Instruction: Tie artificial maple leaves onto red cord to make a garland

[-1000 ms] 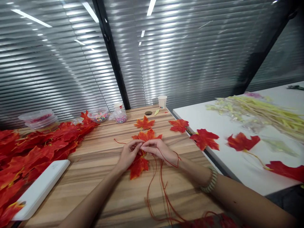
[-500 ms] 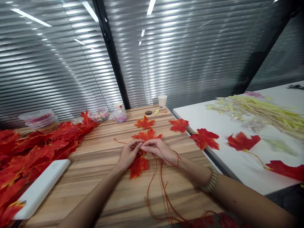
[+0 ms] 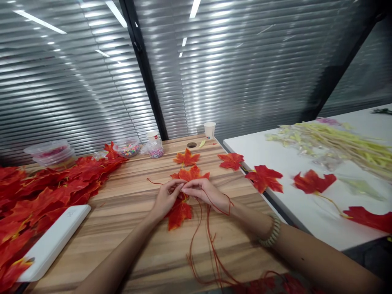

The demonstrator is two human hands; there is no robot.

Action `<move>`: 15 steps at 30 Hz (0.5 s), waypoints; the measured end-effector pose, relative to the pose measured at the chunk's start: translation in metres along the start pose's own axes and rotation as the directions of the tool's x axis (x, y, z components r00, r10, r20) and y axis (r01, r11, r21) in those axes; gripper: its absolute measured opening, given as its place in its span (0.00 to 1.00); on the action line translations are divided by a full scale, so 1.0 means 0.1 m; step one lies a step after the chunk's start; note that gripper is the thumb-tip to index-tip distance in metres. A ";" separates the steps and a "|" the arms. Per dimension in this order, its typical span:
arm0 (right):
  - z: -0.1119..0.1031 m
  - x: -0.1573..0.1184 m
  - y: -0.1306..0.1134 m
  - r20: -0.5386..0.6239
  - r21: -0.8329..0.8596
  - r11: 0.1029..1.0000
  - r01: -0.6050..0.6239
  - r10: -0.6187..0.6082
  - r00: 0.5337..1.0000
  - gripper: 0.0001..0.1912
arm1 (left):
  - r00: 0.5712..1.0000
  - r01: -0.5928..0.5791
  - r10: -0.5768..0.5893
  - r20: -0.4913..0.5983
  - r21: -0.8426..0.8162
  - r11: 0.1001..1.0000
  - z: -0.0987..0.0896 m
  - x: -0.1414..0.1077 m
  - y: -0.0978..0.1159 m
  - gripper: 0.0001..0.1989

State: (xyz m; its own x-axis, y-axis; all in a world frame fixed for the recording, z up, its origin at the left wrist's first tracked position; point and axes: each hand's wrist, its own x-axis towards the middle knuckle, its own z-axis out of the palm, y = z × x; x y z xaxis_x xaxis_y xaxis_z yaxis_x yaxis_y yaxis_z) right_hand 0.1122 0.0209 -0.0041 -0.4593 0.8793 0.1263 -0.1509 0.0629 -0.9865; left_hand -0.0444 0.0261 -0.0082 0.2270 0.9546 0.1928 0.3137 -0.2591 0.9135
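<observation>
Left hand (image 3: 168, 197) and right hand (image 3: 211, 195), fingertips pinched closed, seem to hold thin red string (image 3: 212, 203), looped over the right, between pointy orange-red cloth leaf (image 3: 192, 173) ahead and pointy red cloth leaf (image 3: 180, 215) nearer.

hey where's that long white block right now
In the head view, the long white block is at the lower left, beside the pile of red leaves, with bare wooden table between it and the left hand.
</observation>
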 end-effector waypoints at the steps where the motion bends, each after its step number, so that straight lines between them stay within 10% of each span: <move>1: 0.00 0.00 0.00 -0.001 0.001 1.000 0.000 0.000 1.000 0.14 | 1.000 -0.004 0.004 -0.001 0.003 1.000 0.00 0.00 0.00 0.11; 15: 0.01 0.00 -0.04 0.015 0.007 1.000 -0.008 0.008 1.000 0.12 | 1.000 0.013 -0.012 0.019 -0.030 0.999 0.00 0.00 -0.01 0.11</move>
State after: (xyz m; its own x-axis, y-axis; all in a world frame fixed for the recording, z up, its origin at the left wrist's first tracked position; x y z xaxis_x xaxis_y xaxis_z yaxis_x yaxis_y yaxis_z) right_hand 0.1115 0.0204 -0.0004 -0.4731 0.8727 0.1202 -0.1537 0.0525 -0.9867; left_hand -0.0446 0.0263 -0.0094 0.2410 0.9547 0.1746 0.2886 -0.2423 0.9263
